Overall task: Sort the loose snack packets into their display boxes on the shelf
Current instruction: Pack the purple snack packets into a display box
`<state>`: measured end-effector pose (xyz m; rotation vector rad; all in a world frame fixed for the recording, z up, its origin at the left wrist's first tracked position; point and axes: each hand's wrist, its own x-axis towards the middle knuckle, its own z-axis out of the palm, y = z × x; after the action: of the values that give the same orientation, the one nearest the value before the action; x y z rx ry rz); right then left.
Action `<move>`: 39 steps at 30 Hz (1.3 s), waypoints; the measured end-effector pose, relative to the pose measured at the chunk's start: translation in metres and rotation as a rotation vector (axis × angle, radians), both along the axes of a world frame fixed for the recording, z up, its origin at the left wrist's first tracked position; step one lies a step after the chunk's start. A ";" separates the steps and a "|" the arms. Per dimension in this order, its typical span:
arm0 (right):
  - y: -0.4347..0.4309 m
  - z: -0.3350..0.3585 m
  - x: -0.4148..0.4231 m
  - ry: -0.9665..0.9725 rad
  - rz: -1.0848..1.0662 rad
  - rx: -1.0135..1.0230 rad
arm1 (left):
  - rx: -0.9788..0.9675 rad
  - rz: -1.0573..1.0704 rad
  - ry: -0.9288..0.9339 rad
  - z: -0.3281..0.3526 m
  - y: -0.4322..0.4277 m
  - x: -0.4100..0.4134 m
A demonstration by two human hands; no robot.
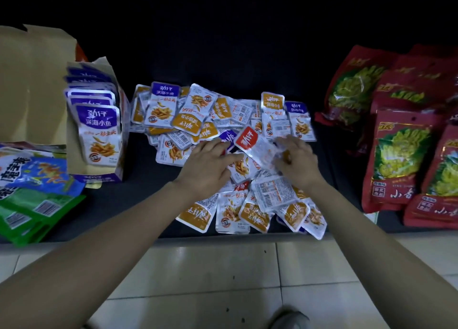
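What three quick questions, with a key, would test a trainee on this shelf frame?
1. True or false: the display box on the left holds orange-topped packets.
2. Where do the large red bags lie relative to the loose pile? A) to its left B) to its right C) on top of it
3. What colour is the top of the packet at the fingertips of the right hand?

Key: 1 false, it holds purple-topped packets; 2 B; 3 red.
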<state>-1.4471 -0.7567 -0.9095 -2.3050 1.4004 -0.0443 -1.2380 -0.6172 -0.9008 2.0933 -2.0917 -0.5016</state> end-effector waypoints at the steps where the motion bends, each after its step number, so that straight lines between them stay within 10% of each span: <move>1: -0.004 0.000 -0.002 -0.024 -0.049 -0.048 | -0.013 -0.003 -0.001 -0.001 0.001 0.001; 6: 0.006 0.002 0.014 -0.338 0.229 -0.113 | -0.013 -0.023 -0.101 -0.008 0.005 0.005; 9: 0.018 -0.011 0.031 -0.112 0.470 -0.070 | -0.006 0.001 -0.111 -0.008 0.009 0.009; 19: 0.008 -0.002 0.022 -0.099 0.097 -0.212 | -0.177 0.079 0.008 -0.012 0.022 0.024; 28: 0.018 0.006 0.048 -0.077 0.206 -0.003 | -0.225 0.082 0.027 -0.004 -0.008 0.018; 39: 0.013 0.047 0.059 -0.601 0.189 0.447 | 0.079 0.459 1.048 0.027 -0.014 0.011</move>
<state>-1.3885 -0.7439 -0.8627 -1.8249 0.7887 -0.3056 -1.2273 -0.6308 -0.8734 1.6480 -0.9851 -1.2461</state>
